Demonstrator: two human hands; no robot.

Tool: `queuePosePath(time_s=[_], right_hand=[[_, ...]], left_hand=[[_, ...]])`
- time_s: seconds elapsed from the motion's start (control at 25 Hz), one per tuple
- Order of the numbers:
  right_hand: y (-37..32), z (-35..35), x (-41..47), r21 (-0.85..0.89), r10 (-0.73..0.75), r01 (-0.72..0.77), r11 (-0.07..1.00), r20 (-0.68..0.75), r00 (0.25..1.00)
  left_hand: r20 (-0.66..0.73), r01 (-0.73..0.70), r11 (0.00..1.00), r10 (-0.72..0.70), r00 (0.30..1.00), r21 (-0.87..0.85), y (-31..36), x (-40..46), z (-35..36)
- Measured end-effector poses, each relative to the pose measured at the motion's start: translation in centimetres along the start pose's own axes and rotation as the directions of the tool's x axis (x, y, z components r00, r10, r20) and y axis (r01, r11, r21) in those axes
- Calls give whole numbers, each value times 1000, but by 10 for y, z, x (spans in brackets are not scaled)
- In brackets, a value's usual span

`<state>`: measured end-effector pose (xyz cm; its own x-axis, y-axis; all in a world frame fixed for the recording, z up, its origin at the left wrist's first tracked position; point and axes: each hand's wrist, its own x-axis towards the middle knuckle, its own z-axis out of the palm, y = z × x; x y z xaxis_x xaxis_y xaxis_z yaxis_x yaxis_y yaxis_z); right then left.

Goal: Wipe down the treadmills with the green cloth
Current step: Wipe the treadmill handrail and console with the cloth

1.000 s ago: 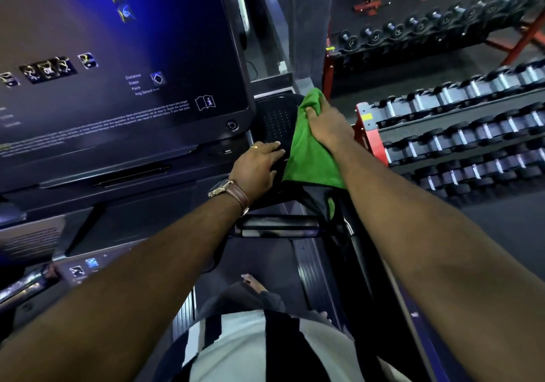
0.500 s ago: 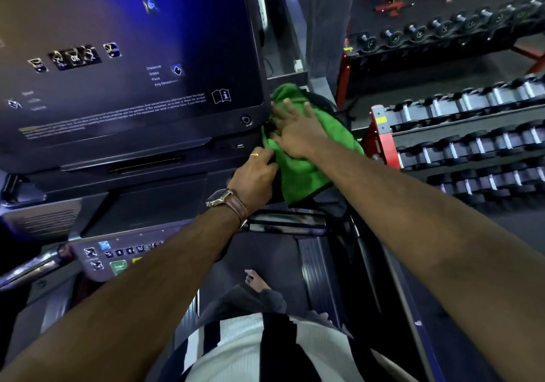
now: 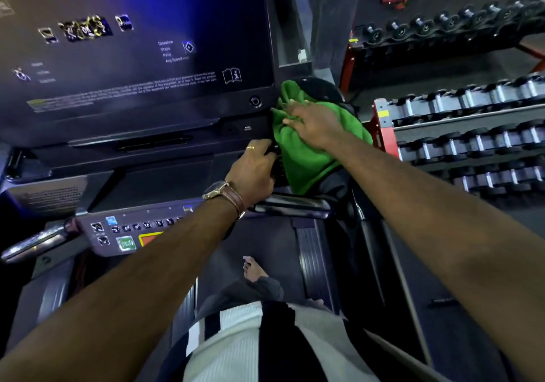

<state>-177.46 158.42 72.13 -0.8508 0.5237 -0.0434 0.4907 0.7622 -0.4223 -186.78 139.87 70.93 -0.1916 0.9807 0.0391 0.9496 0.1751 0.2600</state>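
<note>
Cloths: one green cloth (image 3: pixel 306 157), long axis running away from me
My right hand (image 3: pixel 317 122): spread flat, pressing it
My left hand (image 3: pixel 253 172): gripping the treadmill (image 3: pixel 165 181) console edge

We have one wide head-worn view, looking forward and down from close above our arms onto the treadmill console (image 3: pixel 153 157), dumbbell racks (image 3: pixel 460 134) at right.
</note>
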Motion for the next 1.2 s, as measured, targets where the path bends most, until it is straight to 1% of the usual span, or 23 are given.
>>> queuePosePath(time_s=[0.08, 0.12, 0.2, 0.28, 0.36, 0.44, 0.48, 0.52, 0.56, 0.6, 0.64, 0.68, 0.72, 0.76, 0.8, 0.88, 0.92, 0.96, 1.0, 1.08, 1.12, 1.16, 1.2], right_hand=[[7, -9, -26, 121, 47, -41, 992, -46, 998], [9, -19, -37, 164, 54, -51, 985, -15, 998], [11, -42, -62, 288, 75, -116, 951, 149, 986], [14, -67, -92, 386, 75, -197, 901, 310, 948], [15, -90, -122, 502, 95, -288, 816, 375, 922], [11, -102, -144, 631, 69, -319, 707, 387, 919], [7, -100, -150, 620, 46, -307, 722, 400, 915], [0, -93, -154, 546, 17, -272, 792, 426, 905], [-8, -80, -157, 417, -7, -198, 887, 440, 898], [-13, -60, -158, 288, -37, -102, 952, 441, 897], [-18, -34, -158, 162, -45, -27, 986, 424, 904], [-25, -2, -158, 25, -24, 16, 1000, 360, 933], [-37, 29, -161, -125, -10, 45, 991, 263, 965], [-51, 56, -166, -244, -18, 74, 967, 223, 975], [-60, 76, -172, -326, -29, 86, 942, 178, 984], [-61, 99, -188, -460, -90, 51, 886, -63, 994], [-51, 101, -194, -523, -129, 36, 851, -143, 981], [-42, 97, -198, -564, -154, 20, 825, -192, 969], [-41, 89, -197, -567, -114, -24, 824, -207, 972], [-55, 88, -184, -491, 34, -139, 860, -217, 976], [-69, 98, -176, -420, 49, -135, 897, -208, 977], [-77, 104, -172, -396, -15, -75, 915, -220, 975], [-73, 108, -169, -416, -117, -14, 909, -287, 951]], left_hand=[[0, 12, 1000, -12, 1000, -1, 1, -3, 1], [-10, 16, 1000, -16, 1000, -6, 0, -5, 1], [-3, 24, 1000, -24, 1000, 0, 1, -9, -2], [24, 17, 1000, -18, 1000, 15, 2, -13, -6], [25, 7, 1000, -8, 1000, 13, 4, -17, -9], [23, -7, 999, 6, 1000, 32, 7, -22, -9], [25, -10, 999, 9, 1000, 53, 9, -25, -10], [24, -9, 997, 7, 1000, 72, 10, -27, -10], [19, -2, 996, 1, 1000, 87, 11, -30, -11], [13, 6, 995, -7, 1000, 96, 11, -34, -11], [7, 12, 995, -13, 1000, 103, 11, -38, -11], [-1, 15, 994, -15, 1000, 109, 11, -43, -12], [-9, 15, 993, -14, 1000, 117, 12, -47, -12], [-20, 11, 992, -9, 1000, 125, 12, -50, -12], [-20, 16, 991, -14, 1000, 131, 12, -51, -13], [2, 9, 991, -9, 1000, 136, 12, -53, -18], [9, -32, 987, 31, 999, 155, 9, -56, -21], [8, -90, 977, 90, 996, 194, 4, -59, -22], [-4, -141, 962, 146, 989, 233, -3, -62, -21], [-27, -128, 971, 136, 990, 201, -16, -69, -20], [-29, -107, 979, 114, 993, 175, -18, -68, -19], [-16, -93, 983, 97, 995, 157, -19, -67, -18], [3, -85, 985, 85, 996, 154, -19, -67, -17]])
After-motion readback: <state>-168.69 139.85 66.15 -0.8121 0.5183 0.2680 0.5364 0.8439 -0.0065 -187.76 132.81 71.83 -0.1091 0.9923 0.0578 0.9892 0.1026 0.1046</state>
